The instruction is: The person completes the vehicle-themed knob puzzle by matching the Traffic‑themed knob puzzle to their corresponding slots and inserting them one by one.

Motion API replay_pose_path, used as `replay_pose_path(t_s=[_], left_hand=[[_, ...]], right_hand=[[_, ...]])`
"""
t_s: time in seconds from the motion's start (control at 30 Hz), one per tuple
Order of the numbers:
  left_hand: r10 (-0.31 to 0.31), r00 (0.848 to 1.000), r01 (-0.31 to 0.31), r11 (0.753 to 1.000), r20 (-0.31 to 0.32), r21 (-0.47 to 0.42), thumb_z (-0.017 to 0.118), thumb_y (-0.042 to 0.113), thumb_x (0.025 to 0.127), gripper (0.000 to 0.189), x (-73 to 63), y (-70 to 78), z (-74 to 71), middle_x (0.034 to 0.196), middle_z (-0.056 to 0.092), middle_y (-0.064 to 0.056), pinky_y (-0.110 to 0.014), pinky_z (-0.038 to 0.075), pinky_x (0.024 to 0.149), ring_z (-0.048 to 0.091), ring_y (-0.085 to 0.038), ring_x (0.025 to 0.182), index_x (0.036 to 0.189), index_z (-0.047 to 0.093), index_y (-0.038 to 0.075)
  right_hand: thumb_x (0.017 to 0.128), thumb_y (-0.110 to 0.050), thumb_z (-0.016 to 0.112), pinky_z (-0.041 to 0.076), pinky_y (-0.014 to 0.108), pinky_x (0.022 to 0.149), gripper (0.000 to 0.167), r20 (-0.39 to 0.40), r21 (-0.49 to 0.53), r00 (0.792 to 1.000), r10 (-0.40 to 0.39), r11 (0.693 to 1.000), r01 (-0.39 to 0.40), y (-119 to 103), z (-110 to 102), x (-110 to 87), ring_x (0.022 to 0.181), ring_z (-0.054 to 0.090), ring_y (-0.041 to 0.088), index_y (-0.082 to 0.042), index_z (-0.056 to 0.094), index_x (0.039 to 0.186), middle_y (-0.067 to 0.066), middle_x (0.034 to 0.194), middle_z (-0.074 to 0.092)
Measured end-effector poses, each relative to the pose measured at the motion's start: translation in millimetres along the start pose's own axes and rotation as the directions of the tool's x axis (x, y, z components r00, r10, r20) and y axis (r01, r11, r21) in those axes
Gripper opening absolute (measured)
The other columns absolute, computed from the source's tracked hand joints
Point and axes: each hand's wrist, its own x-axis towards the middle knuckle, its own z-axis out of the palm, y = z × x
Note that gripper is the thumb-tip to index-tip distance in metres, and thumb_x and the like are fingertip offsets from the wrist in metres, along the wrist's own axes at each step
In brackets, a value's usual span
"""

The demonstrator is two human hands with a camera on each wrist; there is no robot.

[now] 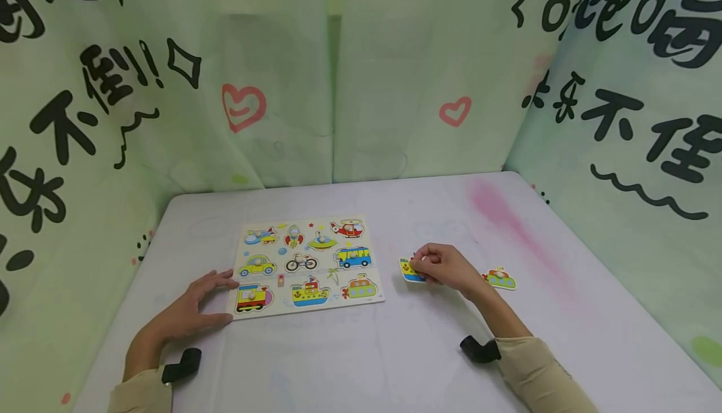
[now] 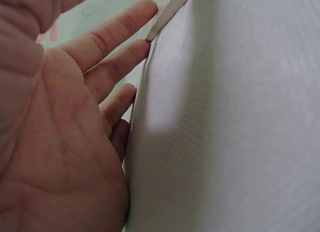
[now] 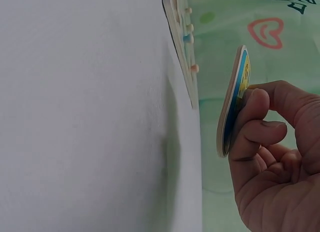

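A wooden puzzle board (image 1: 282, 311) with several vehicle pictures lies on the table. My left hand (image 1: 194, 306) rests at its left edge, fingers mostly straight and spread; in the left wrist view the fingertips (image 2: 142, 44) touch the board's side. To the right of the board, my right hand (image 1: 448, 267) pinches a boat puzzle piece (image 1: 410, 271). In the right wrist view this piece (image 3: 234, 99) is tilted and held off the table by thumb and fingers. A submarine piece (image 1: 501, 279) lies on the table beyond the right wrist.
The table (image 1: 338, 363) has a white cloth with a pink smear (image 1: 507, 212) at the back right. Green curtains with black writing and red hearts (image 1: 244, 108) stand round its sides and back. Small knobs (image 3: 194, 68) stick up from the board. Each wrist carries a black device (image 1: 481, 350).
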Motion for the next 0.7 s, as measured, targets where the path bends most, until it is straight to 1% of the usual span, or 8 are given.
replay_pose_path(t_s=[0.33, 0.47, 0.7], left_hand=[[0.012, 1.0, -0.012, 1.0, -0.001, 0.003, 0.084, 0.02, 0.082, 0.056, 0.1, -1.6, 0.1, 0.159, 0.037, -0.026, -0.081, 0.013, 0.11, 0.013, -0.056, 0.148, 0.131, 0.061, 0.009], [-0.003, 1.0, 0.003, 1.0, 0.0, 0.005, 0.084, 0.021, 0.082, 0.056, 0.0, -1.1, -0.2, 0.159, 0.037, -0.025, -0.081, 0.012, 0.11, 0.012, -0.055, 0.148, 0.131, 0.061, 0.009], [0.006, 1.0, -0.006, 1.0, -0.003, 0.003, 0.084, 0.021, 0.081, 0.056, 0.7, -1.0, 0.1, 0.159, 0.036, -0.026, -0.082, 0.011, 0.11, 0.011, -0.056, 0.148, 0.13, 0.061, 0.009]], right_hand=[[0.096, -0.025, 0.073, 0.048, 0.022, 0.057, 0.026, 0.022, 0.075, 1.0, 0.006, 0.997, -0.008, -13.2, 16.1, 8.3, 0.064, 0.056, 0.014, -0.002, 0.064, 0.103, 0.0, 0.068, 0.06], [0.097, -0.025, 0.073, 0.049, 0.022, 0.057, 0.025, 0.044, 0.08, 0.999, -0.009, 0.997, 0.005, -17.7, 21.2, 10.7, 0.064, 0.056, 0.014, -0.002, 0.064, 0.103, 0.0, 0.068, 0.06], [0.098, -0.023, 0.071, 0.048, 0.022, 0.057, 0.023, 0.069, 0.098, 0.997, -0.03, 0.995, 0.023, -23.0, 26.8, 14.9, 0.064, 0.056, 0.015, -0.002, 0.064, 0.103, 0.001, 0.07, 0.062]])
